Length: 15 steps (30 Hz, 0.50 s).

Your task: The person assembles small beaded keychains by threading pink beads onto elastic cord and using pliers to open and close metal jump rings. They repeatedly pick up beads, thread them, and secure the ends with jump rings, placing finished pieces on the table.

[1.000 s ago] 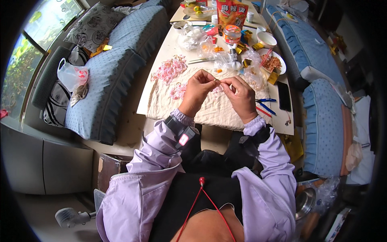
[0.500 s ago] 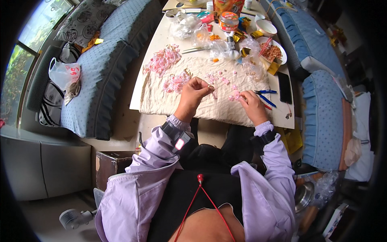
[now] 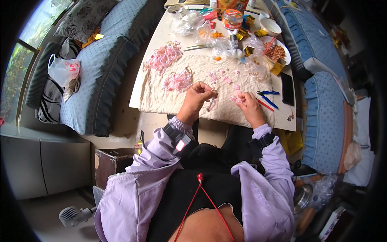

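Head view: left hand point(image 3: 194, 101) pinches a small ring point(image 3: 215, 92), held over the cream cloth point(image 3: 163, 101) near the front of the worktop point(image 3: 283, 116); pale strand point(image 3: 211, 105) dangles beneath, too small to make out. Right hand point(image 3: 251, 109) has its fingertips at pink beads point(image 3: 236, 98); they hide the contact, so cannot tell whether one is gripped. Red pouch point(image 3: 232, 5) at the far end is cut off above.

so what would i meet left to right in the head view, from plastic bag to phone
White plastic bag, larger pink bead pile, left hand, right hand, blue-handled pliers, black phone
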{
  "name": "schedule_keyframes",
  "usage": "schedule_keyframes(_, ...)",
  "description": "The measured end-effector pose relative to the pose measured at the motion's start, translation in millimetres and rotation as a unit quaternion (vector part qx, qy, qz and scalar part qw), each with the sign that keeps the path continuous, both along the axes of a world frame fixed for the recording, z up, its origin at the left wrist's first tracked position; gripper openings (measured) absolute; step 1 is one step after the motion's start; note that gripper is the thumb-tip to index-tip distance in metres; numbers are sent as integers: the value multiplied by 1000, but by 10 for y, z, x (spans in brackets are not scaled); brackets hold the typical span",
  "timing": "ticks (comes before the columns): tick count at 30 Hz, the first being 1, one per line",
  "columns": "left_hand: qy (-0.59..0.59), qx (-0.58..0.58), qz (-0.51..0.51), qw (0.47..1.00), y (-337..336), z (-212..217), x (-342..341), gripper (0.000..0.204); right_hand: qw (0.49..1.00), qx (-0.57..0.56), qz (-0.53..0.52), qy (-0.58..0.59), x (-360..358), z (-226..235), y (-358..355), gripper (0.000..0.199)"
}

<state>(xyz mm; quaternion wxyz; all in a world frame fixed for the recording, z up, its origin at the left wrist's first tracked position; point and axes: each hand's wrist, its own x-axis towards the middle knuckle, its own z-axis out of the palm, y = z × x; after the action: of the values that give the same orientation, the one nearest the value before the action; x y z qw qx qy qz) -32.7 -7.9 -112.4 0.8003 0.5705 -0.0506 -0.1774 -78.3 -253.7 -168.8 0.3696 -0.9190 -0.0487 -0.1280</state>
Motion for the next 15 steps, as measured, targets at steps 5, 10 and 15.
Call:
schedule_keyframes(5, 41, 9, 14, 999, 38, -49, -7, 13, 998, 46, -10, 47, -42, 48, -10, 29)
schedule_keyframes(10, 39, -18, 18, 999, 28, -63, -18, 13, 962, 247, -11, 116, 38, 105, 56, 19)
schedule_keyframes(15, 41, -18, 13, 999, 24, -9, -31, 13, 889, 436, 66, 119, 80, 409, 240, 15)
